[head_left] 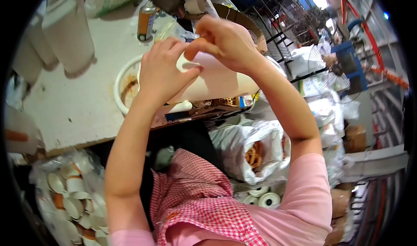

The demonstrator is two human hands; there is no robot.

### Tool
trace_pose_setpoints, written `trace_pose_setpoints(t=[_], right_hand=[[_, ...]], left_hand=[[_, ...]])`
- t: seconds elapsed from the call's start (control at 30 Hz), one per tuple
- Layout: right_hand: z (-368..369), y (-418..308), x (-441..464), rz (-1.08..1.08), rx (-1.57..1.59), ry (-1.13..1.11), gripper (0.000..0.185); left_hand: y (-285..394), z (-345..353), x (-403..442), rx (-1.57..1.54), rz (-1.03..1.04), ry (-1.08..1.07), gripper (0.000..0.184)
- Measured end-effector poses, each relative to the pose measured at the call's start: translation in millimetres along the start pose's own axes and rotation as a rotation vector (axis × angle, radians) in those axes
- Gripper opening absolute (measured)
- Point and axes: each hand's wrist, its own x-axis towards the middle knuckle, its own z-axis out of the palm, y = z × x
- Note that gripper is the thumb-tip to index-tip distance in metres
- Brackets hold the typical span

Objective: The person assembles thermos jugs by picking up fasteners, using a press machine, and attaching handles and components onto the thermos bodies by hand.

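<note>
A smooth white plastic pitcher (pixel 221 83) lies on its side across the front edge of the table. My left hand (pixel 163 70) grips its near end, with the thumb and fingers around the rim. Just above the pitcher, my right hand (pixel 228 44) is curled, thumb and forefinger pinched together close to the left fingertips. What lies in that pinch, if anything, is too small or hidden to make out. A white rounded rim (pixel 117 87) with a brown-stained inside shows left of my left hand.
Several white pitchers (pixel 69 39) stand at the table's left, with an orange spray can (pixel 146 22) behind. Below the table are a bag of white and brown parts (pixel 74 198), a white sack of orange-brown pieces (pixel 254 154) and white rolls (pixel 268 200). A small-parts box (pixel 228 101) sits by the edge.
</note>
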Motion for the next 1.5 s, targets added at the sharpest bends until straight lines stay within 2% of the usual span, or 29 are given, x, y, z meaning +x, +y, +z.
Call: trace_pose_setpoints(t=[0.03,0.07,0.1,0.13,0.17,0.2,0.23,0.27,0.3,0.37,0.4,0.43,0.5,0.53,0.63,0.7,0.77,0.83,0.97,1.03,1.1,1.2,1.27,1.3,1.43,1.5], right_hand=[[4.8,9.1,-8.0,-0.007,0.190,0.285,0.039],[2.1,24.7,-27.2,0.086,0.318,0.579,0.040],[3.9,57.6,-48.2,0.195,0.351,0.842,0.044],[7.5,79.2,-76.7,0.365,0.268,0.976,0.044],[23.3,109.3,-106.9,0.539,0.346,0.900,0.043],[37.2,126.8,-132.5,0.725,0.429,0.814,0.042],[42.5,120.8,-142.0,0.743,0.442,0.841,0.042],[50.4,110.1,-147.6,0.780,0.779,0.714,0.041],[56.7,101.1,-152.6,0.801,1.114,0.569,0.041],[53.0,92.5,-153.5,0.768,1.205,0.607,0.040],[52.3,91.4,-153.2,0.716,1.277,0.625,0.039],[55.9,93.0,-152.8,0.725,1.296,0.648,0.039],[57.1,95.9,-149.6,0.665,1.227,0.675,0.037],[55.6,96.5,-150.5,0.716,1.168,0.674,0.036],[62.0,120.8,-172.5,0.615,1.377,0.866,0.033],[56.8,127.8,-207.7,0.762,1.108,0.877,0.028],[62.2,126.0,-234.9,0.850,1.014,0.609,0.023],[73.1,113.2,-243.8,0.781,0.921,0.376,0.019],[117.0,106.1,-217.1,0.537,0.228,0.209,0.022],[130.1,105.2,-195.6,0.599,-0.014,-0.124,0.024],[138.6,112.4,-185.9,0.604,-0.019,-0.215,0.023],[116.0,107.4,-183.1,0.476,0.000,-0.161,0.010],[116.3,113.2,-187.4,0.443,-0.055,-0.172,0.013],[113.9,110.3,-186.1,0.499,-0.067,-0.182,0.016],[102.5,99.5,-193.6,0.504,0.192,0.113,0.011],[84.3,75.3,-184.3,0.594,0.526,0.201,0.011]], left_hand=[[-1.5,-0.7,0.9,0.034,0.038,-0.016,0.047],[-2.5,0.1,0.2,0.037,0.057,0.014,0.048],[-2.2,0.8,-0.4,0.030,0.075,0.044,0.048],[-2.2,-0.3,2.6,0.073,0.119,0.050,0.047],[7.0,-4.3,10.9,0.087,0.146,0.050,0.047],[19.8,-9.1,18.1,-0.016,0.004,-0.071,0.046],[29.6,-9.0,24.6,-0.114,-0.144,-0.195,0.045],[38.8,4.1,28.1,-0.314,-0.080,-0.038,0.040],[42.3,10.2,32.4,-0.300,-0.069,-0.069,0.040],[47.3,21.0,43.2,-0.394,-0.203,-0.014,0.037],[47.8,29.4,43.1,-0.343,-0.165,0.097,0.035],[47.2,33.0,44.1,-0.327,-0.153,0.074,0.035],[51.1,36.4,44.7,-0.148,-0.180,0.216,0.038],[49.9,36.6,45.3,-0.155,-0.176,0.207,0.040],[33.9,27.7,54.3,-0.199,-0.203,0.099,0.042],[19.5,4.7,64.1,-0.269,-0.222,0.136,0.040],[20.2,-44.6,62.3,-0.105,-0.344,0.100,0.037],[-12.6,-94.1,45.5,-0.032,-0.466,0.175,0.033],[-55.6,-186.1,-35.8,-0.064,-0.470,0.317,0.024],[-51.3,-205.1,-73.8,-0.163,-0.567,0.449,0.019],[-30.7,-199.6,-96.9,-0.227,-0.621,0.553,0.012],[-15.9,-199.9,-126.3,-0.265,-0.655,0.501,0.018],[-27.4,-192.9,-139.3,-0.324,-0.626,0.507,0.023],[-32.0,-192.6,-141.8,-0.306,-0.624,0.507,0.027],[-40.5,-184.8,-150.6,-0.279,-0.782,0.521,0.016],[-52.8,-178.7,-159.0,-0.233,-0.707,0.538,0.018]])
